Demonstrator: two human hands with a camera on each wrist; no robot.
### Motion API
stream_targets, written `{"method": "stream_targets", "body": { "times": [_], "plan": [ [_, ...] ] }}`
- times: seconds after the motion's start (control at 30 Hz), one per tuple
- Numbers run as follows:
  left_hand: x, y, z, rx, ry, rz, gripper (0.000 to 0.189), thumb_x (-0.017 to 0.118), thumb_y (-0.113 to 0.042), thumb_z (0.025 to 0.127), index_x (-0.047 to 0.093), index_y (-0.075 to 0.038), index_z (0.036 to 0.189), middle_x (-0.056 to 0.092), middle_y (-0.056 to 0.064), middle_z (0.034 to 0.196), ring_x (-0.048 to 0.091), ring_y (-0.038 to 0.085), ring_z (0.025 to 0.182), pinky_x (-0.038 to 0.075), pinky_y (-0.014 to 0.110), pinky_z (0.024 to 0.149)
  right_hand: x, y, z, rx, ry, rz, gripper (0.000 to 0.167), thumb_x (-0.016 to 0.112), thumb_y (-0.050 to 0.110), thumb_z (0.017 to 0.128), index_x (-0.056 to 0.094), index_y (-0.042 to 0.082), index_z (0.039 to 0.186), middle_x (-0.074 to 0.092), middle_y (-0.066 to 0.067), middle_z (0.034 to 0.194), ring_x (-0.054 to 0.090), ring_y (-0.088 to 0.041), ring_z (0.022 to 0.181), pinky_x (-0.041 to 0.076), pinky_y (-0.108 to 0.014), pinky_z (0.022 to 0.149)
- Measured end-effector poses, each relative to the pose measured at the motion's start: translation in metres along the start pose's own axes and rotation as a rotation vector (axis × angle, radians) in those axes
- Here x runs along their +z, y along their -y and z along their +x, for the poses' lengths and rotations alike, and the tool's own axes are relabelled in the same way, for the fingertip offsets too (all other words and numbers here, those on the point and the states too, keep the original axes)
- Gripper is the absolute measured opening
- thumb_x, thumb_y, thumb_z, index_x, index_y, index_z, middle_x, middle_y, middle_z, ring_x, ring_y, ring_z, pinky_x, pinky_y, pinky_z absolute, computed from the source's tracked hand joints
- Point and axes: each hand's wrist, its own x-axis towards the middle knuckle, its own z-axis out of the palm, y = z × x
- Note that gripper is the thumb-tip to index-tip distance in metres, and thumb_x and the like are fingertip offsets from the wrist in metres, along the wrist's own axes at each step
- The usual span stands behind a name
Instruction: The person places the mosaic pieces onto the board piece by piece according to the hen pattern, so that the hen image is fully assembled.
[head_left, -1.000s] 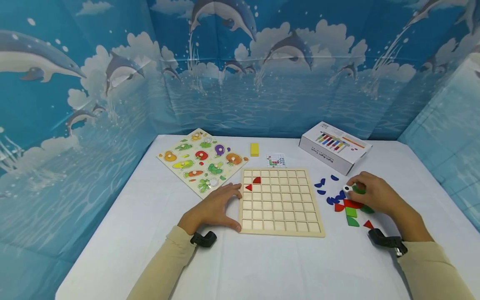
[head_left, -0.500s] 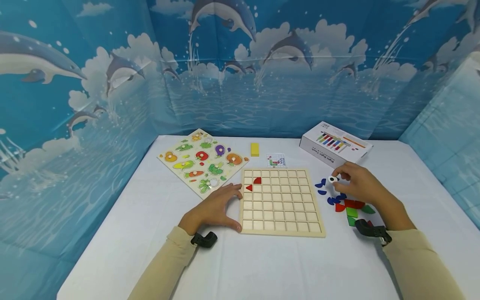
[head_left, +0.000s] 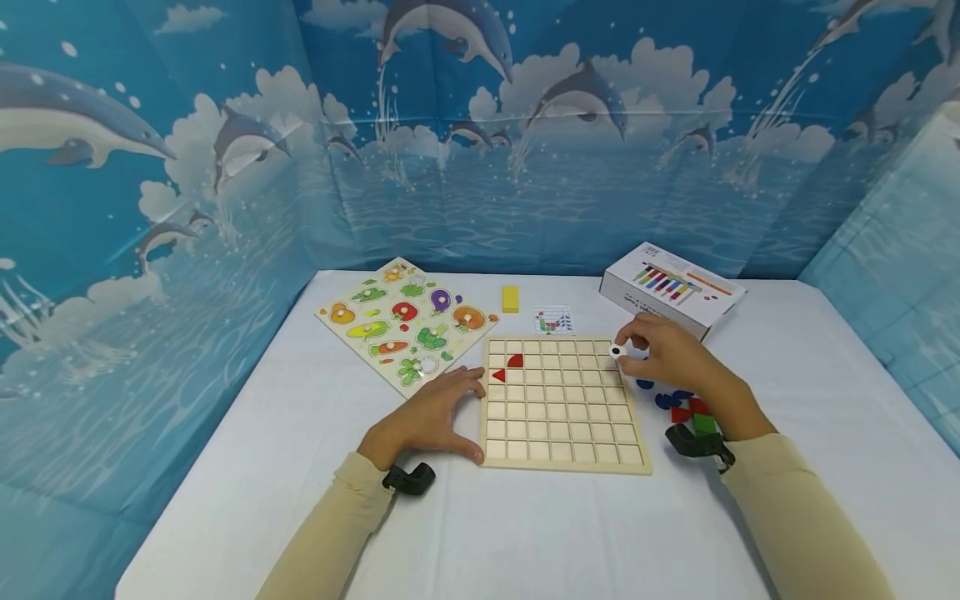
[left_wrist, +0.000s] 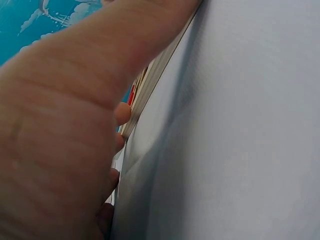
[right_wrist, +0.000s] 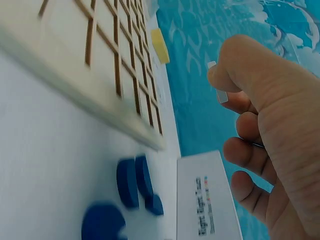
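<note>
A wooden grid board (head_left: 566, 411) lies mid-table, with a red quarter-round piece (head_left: 516, 361) and a red triangle (head_left: 499, 376) in cells at its upper left. My left hand (head_left: 431, 415) rests along the board's left edge, thumb near the lower corner and fingers further up. Over the board's upper right corner, my right hand (head_left: 671, 354) pinches a white round piece with a black dot (head_left: 617, 352) between thumb and forefinger. The right wrist view shows this white piece (right_wrist: 223, 96) edge-on, raised above the table.
Blue half-round pieces (right_wrist: 128, 183), red ones and a green square (head_left: 703, 424) lie right of the board, partly hidden by my right arm. Behind stand a white box (head_left: 675, 287), a pattern card (head_left: 552, 320) and a yellow block (head_left: 510, 299). A vegetable puzzle (head_left: 390, 312) lies left.
My right hand has carried the white dotted piece leftward from the loose pieces to the board's upper right corner. My left hand has stayed at the board's edge.
</note>
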Motion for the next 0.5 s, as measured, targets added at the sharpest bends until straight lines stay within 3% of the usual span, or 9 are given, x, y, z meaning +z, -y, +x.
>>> {"method": "stream_targets", "body": {
  "times": [0.13, 0.5],
  "plan": [
    [0.000, 0.000, 0.000, -0.003, -0.003, 0.003, 0.088, 0.083, -0.076, 0.060, 0.051, -0.028, 0.128, 0.026, -0.009, 0.165, 0.016, 0.017, 0.152, 0.017, 0.041, 0.121, 0.009, 0.009, 0.013, -0.060, 0.002, 0.049, 0.023, 0.080, 0.014, 0.084, 0.068, 0.008, 0.103, 0.050, -0.003, 0.084, 0.045, -0.017, 0.077, 0.039, -0.034, 0.063],
    [-0.002, -0.003, -0.001, -0.009, 0.002, -0.004, 0.089, 0.083, -0.074, 0.061, 0.052, -0.027, 0.129, 0.026, -0.008, 0.165, 0.017, 0.018, 0.152, 0.018, 0.041, 0.121, 0.035, 0.040, 0.043, -0.123, 0.003, 0.114, 0.019, 0.078, 0.017, 0.083, 0.068, 0.012, 0.100, 0.049, -0.003, 0.083, 0.045, -0.016, 0.076, 0.038, -0.036, 0.065]
  ]
}}
